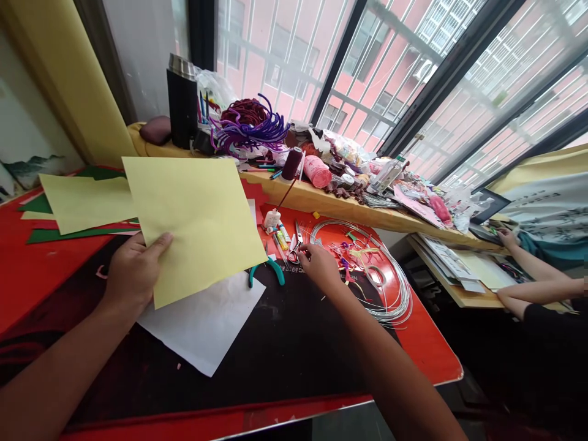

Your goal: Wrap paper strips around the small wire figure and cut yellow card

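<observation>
My left hand (pixel 133 266) holds a sheet of pale yellow paper (pixel 197 226) by its left edge, thumb on top, raised above the table. My right hand (pixel 319 266) is at the handles of a pair of metal scissors (pixel 299 233), its fingers closed on them. The scissors lie beside small tubes (pixel 281 239) and a white glue bottle (pixel 271 220). Teal-handled pliers (pixel 278 271) lie just left of them, their jaws partly hidden. Under the yellow sheet, a white sheet (pixel 206 340) rests on the black mat (pixel 294 355).
More yellow paper (pixel 89 202) and green sheets lie at the left. A coil of wire (pixel 404 294) surrounds colourful scraps at the right. A black thermos (pixel 180 104), purple stems (pixel 257 131) and craft supplies crowd the sill. At far right, another person's arms (pixel 533 288) rest by a second table.
</observation>
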Demonstrator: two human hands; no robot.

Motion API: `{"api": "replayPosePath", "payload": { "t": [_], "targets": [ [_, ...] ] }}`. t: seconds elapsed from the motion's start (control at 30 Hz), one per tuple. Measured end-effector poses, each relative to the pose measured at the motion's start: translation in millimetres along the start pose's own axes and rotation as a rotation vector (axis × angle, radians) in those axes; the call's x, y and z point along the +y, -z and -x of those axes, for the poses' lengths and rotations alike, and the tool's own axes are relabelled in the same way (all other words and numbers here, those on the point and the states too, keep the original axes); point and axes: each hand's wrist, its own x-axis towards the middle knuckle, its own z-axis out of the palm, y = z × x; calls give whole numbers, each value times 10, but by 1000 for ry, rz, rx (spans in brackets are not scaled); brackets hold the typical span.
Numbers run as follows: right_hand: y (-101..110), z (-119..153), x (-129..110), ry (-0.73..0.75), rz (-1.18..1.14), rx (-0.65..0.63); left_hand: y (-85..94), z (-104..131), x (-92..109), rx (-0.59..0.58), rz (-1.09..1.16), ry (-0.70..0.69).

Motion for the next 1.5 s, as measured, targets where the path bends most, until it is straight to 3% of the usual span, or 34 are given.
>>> {"api": "replayPosePath", "payload": {
  "t": [0.43, 0.7, 1.13, 1.33, 1.5],
  "targets": [
    [-173, -181, -96, -36, 98, -89, 10, -12, -33, -68, 33, 24],
    [-210, -225, -70, -108, -1, -54, -3, 5, -35, -71, 51, 25],
    [-215, -294, 170, -244, -573, -30, 18, -36, -116, -126, 91, 28],
    [-268, -243, 150, -335, -940, -76, 28, -51, -140, -116, 64, 8],
    [-272, -142, 54, -327, -1162, -53, 43, -91, -169, -121, 39, -21]
  ]
}}
